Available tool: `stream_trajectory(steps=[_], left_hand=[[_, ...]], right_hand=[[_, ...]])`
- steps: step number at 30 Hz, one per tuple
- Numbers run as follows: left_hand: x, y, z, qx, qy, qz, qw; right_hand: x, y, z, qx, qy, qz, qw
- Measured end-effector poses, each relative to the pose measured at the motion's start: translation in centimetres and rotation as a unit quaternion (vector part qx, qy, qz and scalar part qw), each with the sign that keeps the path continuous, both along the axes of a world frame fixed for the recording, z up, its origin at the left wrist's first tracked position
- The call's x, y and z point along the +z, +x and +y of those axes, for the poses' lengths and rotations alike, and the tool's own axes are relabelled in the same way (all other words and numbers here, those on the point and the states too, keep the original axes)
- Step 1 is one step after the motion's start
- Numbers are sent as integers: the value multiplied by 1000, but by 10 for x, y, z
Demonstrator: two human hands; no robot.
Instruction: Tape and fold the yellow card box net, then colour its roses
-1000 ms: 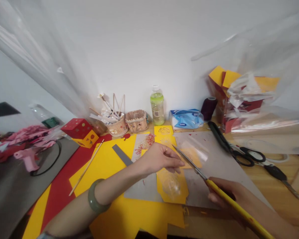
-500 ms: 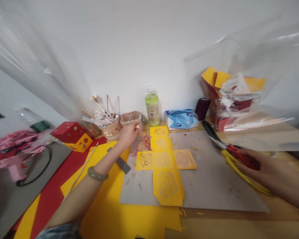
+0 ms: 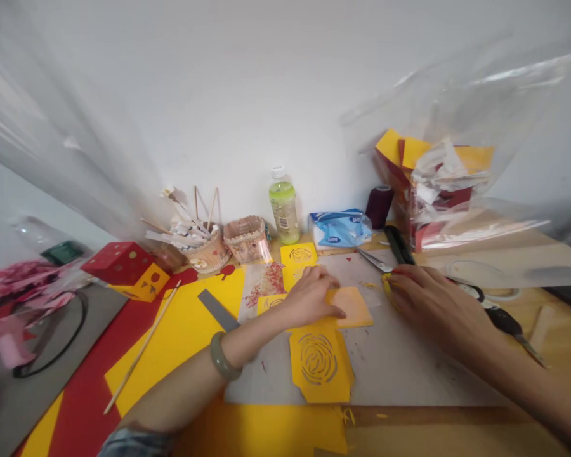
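My left hand (image 3: 311, 295) is over the middle of a cross-shaped yellow paper cut-out (image 3: 320, 365) with swirling rose patterns cut through it. Its thumb and fingers are apart, close to the paler square panel (image 3: 354, 306) on the cut-out's right side; whether they touch it I cannot tell. To the right, my right hand (image 3: 421, 298) is closed over scissors (image 3: 375, 259), palm down on the grey board. The blades point away to the upper left. A bit of red and yellow handle shows at the fingers; the rest is hidden under the hand.
Along the wall stand a cup of sticks (image 3: 209, 251), a small basket (image 3: 247, 238), a green drink bottle (image 3: 284, 209), a tissue pack (image 3: 340, 228) and a dark thread spool (image 3: 379, 206). Black-handled scissors (image 3: 502, 317) lie right. A grey ruler (image 3: 216, 310) and thin stick (image 3: 145, 343) lie left.
My left hand has moved from the basket to the right and nearer, over the cut-out. My right hand has moved left and farther in, and the black-handled scissors now show beside it.
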State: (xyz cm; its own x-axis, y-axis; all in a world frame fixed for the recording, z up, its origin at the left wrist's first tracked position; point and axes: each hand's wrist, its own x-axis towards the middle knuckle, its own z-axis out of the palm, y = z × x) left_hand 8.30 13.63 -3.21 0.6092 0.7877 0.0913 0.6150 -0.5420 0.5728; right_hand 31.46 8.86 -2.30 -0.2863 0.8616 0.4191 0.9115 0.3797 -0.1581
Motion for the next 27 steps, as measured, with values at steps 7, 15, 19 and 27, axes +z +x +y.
stream_trajectory(steps=[7,15,19,27], left_hand=[[-4,0,7,35,-57,-110,992],[13,-36,-45,-27,-273,-226,935],[12,-52,-61,-66,-340,-192,918],[10,-54,-68,-121,-323,-139,928]], right_hand=[[11,-25,17,10,-84,87,993],[13,-81,97,-10,-308,196,931],[2,-114,124,-33,-345,224,911],[21,-103,93,18,-305,344,888]])
